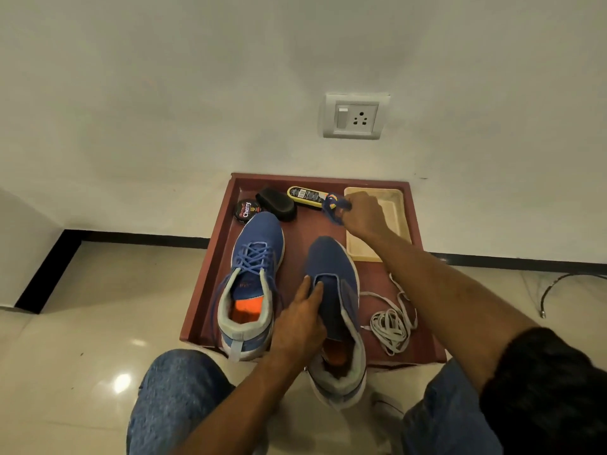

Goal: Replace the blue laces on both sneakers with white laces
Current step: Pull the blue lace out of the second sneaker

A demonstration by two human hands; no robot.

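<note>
Two blue sneakers stand on a dark red tray. The left sneaker still carries its blue laces. The right sneaker has no lace in its eyelets. My left hand rests on the right sneaker's tongue, fingers flat on it. My right hand is up at the far side of the tray, closed on a bunched blue lace. A coil of white laces lies on the tray to the right of the right sneaker.
At the back of the tray lie a round polish tin, a black brush, a yellow-black polish bottle and a beige shallow dish. A wall with a socket is behind. A black cable lies on the tiled floor, right.
</note>
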